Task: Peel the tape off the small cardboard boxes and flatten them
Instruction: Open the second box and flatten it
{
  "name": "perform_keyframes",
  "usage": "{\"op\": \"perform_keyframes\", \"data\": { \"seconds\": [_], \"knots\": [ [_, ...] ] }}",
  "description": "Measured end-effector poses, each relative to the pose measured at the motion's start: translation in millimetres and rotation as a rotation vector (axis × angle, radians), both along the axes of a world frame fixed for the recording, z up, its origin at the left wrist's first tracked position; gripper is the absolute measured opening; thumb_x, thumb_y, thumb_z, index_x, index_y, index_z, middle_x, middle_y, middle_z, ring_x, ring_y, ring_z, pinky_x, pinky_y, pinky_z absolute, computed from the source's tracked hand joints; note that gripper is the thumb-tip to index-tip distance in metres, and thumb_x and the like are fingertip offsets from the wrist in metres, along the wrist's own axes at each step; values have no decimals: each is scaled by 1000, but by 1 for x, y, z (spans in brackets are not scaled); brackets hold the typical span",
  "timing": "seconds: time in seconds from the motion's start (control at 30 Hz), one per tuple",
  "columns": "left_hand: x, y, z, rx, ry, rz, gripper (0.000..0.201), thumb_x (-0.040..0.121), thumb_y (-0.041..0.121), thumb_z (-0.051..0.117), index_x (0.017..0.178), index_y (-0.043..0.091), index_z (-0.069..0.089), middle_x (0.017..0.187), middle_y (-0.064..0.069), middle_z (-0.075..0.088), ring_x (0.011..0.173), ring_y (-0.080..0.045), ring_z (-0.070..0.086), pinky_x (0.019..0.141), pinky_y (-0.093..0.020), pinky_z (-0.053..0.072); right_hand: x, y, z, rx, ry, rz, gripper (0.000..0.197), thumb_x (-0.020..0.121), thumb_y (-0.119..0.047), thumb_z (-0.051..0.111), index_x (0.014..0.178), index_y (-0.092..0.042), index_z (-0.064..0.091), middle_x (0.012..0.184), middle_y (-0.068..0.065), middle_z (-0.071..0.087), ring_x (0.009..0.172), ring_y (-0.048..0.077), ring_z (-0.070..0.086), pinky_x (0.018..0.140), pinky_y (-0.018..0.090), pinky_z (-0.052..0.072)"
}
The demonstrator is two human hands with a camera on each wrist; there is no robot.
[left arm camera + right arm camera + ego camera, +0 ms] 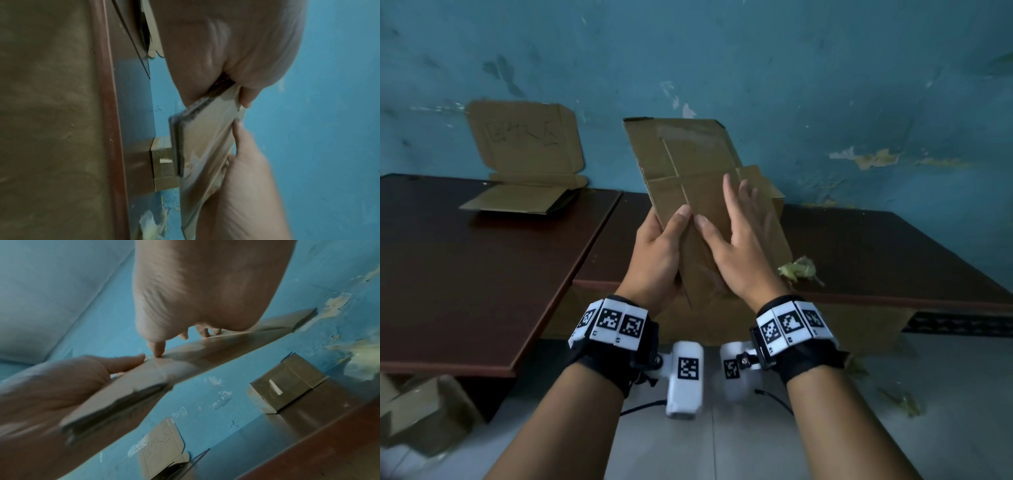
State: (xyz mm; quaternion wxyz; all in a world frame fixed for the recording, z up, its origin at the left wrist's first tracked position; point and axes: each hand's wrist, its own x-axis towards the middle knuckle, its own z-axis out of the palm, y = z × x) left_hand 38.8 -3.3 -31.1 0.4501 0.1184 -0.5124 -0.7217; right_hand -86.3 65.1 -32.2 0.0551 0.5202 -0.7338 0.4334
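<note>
Centrally, a flattened cardboard box [698, 192] is held upright in the air above the near edge of the dark brown tabletop [482, 260], in front of a blue wall [825, 85] with peeling paint. Its brown face shows crossing fold lines, a dull, lighter band near the top edge, and a frayed lower corner; seen edge-on from the wrist views, it is a thin double layer with a dark corrugated rim. The left hand [659, 253] grips the lower left edge, thumb on the front face and fingers curled behind. The right hand [741, 246] lies flat against the front face with fingers [731, 192] straight and spread, thumb tip close to the left thumb.

Behind the held piece, a second small box [285, 384], still assembled, stands on the tabletop near the wall. At far left, an opened flat carton [527, 164] leans against the wall, handwriting on its raised lid. A crumpled wad of pale tape [798, 269] lies on the tabletop to the right.
</note>
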Motion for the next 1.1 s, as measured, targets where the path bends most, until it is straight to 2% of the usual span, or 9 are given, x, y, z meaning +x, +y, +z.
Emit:
{"op": "perform_keyframes", "data": {
  "seconds": [0.07,0.17,0.27,0.5,0.57,0.7,0.83,1.0,1.1],
  "knots": [
    [11,-10,-1,13,-14,63,31,112,12,53,141,5,60,128,-17,75,118,-33,74,93,-44,63,5,-1,6,5,68,-62,79,106,-59,48,170,-39,6,179,1,-4,164,16,-15,130,54,-13],
    [33,-30,-4,9,-36,164,30,109,15,60,138,7,62,126,-17,76,117,-36,74,98,-53,61,17,-7,19,61,125,-115,85,104,-53,57,170,-39,5,179,5,-5,165,22,-13,129,57,-9],
    [62,-51,0,8,-74,282,28,106,19,66,132,6,67,121,-16,78,115,-35,74,100,-53,61,31,-19,33,77,45,-108,89,101,-51,64,169,-41,8,179,6,-5,165,30,-5,130,59,2],
    [116,-101,22,17,-188,470,22,102,23,73,116,7,75,99,-6,82,83,-12,79,67,-26,63,70,-62,55,138,-47,-7,84,97,-46,72,167,-31,28,170,6,20,153,28,36,119,38,35],
    [129,-122,25,38,-257,539,22,101,28,75,113,10,75,97,-3,80,78,-9,78,64,-25,62,81,-78,59,178,-36,9,86,94,-49,75,166,-29,31,167,6,21,148,30,43,118,39,39],
    [152,-176,22,86,-417,683,24,92,44,82,97,20,79,97,-3,81,95,-26,78,89,-48,65,104,-112,63,267,-47,90,86,90,-46,78,162,-28,36,162,9,25,146,33,44,121,42,39],
    [175,-225,28,-34,-754,808,45,88,59,79,103,17,81,104,-6,79,105,-32,72,99,-49,60,122,-146,64,400,-63,218,89,83,-37,81,161,-30,38,157,8,22,151,37,33,123,43,38],
    [192,-286,34,-94,-1010,812,47,90,61,78,104,17,83,105,-10,77,100,-32,70,86,-39,57,135,-195,59,624,6,302,111,78,-39,94,167,-31,28,172,15,-26,161,47,1,128,53,22],
    [195,-318,32,-180,-1121,826,51,92,60,76,104,11,81,107,-13,78,95,-32,70,77,-37,53,141,-231,46,619,32,299,100,82,-45,91,164,-25,38,174,13,-24,161,48,5,131,55,20]
  ]
}}
